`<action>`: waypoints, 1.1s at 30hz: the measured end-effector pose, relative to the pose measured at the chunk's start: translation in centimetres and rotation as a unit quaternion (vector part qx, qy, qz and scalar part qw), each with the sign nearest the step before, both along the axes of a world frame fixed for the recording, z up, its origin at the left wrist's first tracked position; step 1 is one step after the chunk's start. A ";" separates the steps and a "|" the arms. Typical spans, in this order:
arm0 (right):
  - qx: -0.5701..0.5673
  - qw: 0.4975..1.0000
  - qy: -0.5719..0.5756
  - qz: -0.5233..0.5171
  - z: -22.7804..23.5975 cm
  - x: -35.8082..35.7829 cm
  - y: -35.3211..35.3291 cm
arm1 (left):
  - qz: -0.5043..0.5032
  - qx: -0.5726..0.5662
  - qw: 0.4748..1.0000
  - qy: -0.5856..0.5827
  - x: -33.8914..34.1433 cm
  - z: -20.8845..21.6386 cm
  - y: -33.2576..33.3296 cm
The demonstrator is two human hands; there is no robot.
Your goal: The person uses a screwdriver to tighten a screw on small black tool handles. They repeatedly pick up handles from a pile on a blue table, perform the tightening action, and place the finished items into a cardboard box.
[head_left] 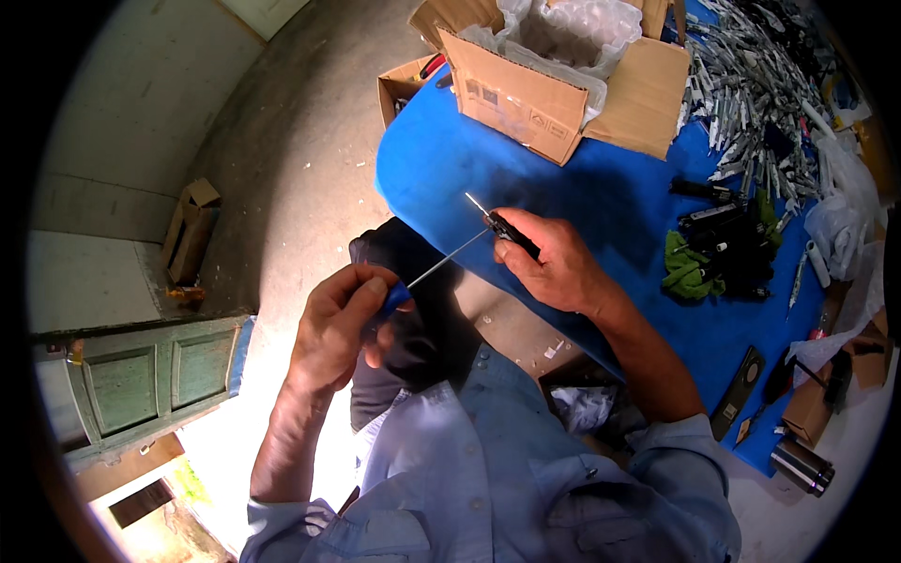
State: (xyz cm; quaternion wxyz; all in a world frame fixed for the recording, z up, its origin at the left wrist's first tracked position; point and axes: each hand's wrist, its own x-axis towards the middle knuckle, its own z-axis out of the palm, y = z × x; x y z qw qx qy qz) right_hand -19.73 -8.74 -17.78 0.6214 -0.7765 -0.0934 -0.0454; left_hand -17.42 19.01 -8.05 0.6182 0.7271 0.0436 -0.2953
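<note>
My left hand (336, 317) is closed around a screwdriver (395, 297) by its blue handle. The screwdriver's thin metal shaft slants up and to the right, its end at a small black part (512, 235). That part is pinched between the fingers and thumb of my right hand (559, 264), near the table's front edge. A thin metal rod (476, 202) sticks out of it toward the upper left. Whether the screwdriver tip sits in the black part or only touches it I cannot tell.
A blue-covered table (526, 202) spreads ahead and right. On it stand an open cardboard box (526, 94) with plastic lining, a large heap of slim metallic pieces (741, 94), black parts on a green cloth (694, 267) and a metal cylinder (802, 466). A smaller carton (190, 230) stands on the floor.
</note>
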 end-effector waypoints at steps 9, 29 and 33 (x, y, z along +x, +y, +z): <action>0.006 1.000 0.009 -0.005 0.1 0.1 0.1 | -0.155 0.148 0.932 -0.291 -1.1 0.4 -0.1; 0.011 1.000 0.004 -0.009 -0.3 -0.1 0.1 | -0.120 0.154 0.957 -0.215 -0.4 1.0 -1.0; -0.015 1.000 0.015 -0.002 0.1 0.0 0.0 | -0.196 0.193 0.860 -0.430 -0.9 0.6 -0.5</action>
